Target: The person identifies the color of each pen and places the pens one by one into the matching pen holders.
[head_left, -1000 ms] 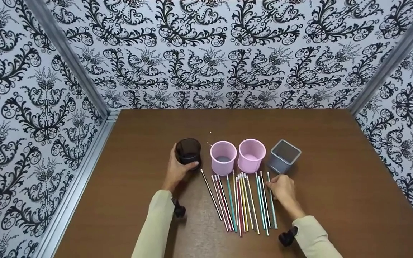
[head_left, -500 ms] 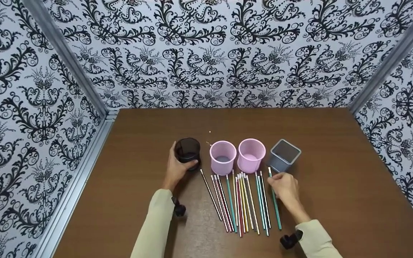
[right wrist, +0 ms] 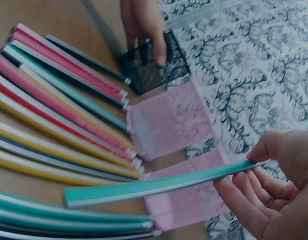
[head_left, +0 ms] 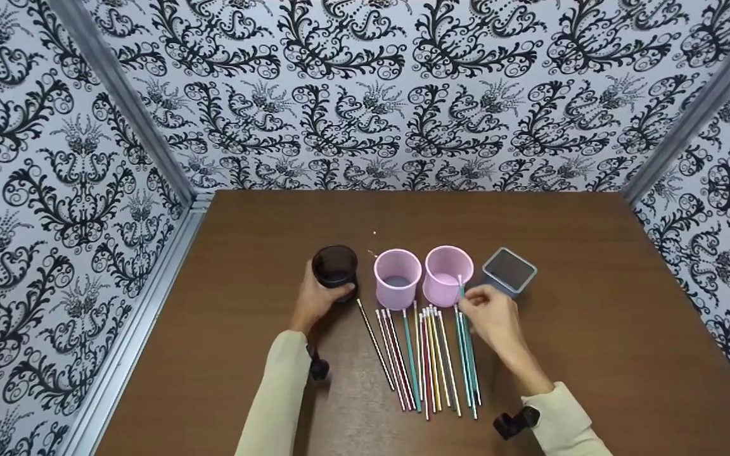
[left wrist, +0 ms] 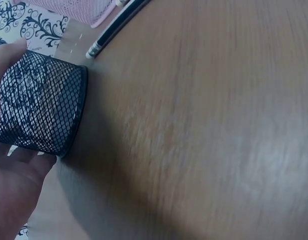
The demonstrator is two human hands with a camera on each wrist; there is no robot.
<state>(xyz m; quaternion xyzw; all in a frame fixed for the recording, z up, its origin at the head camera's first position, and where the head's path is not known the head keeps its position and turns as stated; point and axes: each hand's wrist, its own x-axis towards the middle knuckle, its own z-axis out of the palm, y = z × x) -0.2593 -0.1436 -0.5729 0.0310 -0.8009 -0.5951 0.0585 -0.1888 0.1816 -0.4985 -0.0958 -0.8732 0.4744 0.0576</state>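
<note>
Head view: grips a black mesh pencil cup (head_left: 334, 272), leftmost of four holders, with left hand (head_left: 315, 299). Pinches a teal pencil (head_left: 462, 289) near its white-tipped end with right hand (head_left: 493, 316), in front of the right pink mesh cup (head_left: 446, 288). Includes the left pink mesh cup (head_left: 395, 296), a square grey mesh cup (head_left: 509, 271) just beyond the right hand, and roughly parallel loose pencils (head_left: 425, 367) on the brown worktop (head_left: 263, 253).

Left wrist view: shows thumb and fingers wrapped round opposite sides of the black cup; includes a dark pencil (left wrist: 116, 31), tip near the cup's base.

Right wrist view: shows right fingers and thumb pinching the teal pencil by one end; extends it over the loose pencils, across the right pink cup. Cannot tell contact with that cup.
</note>
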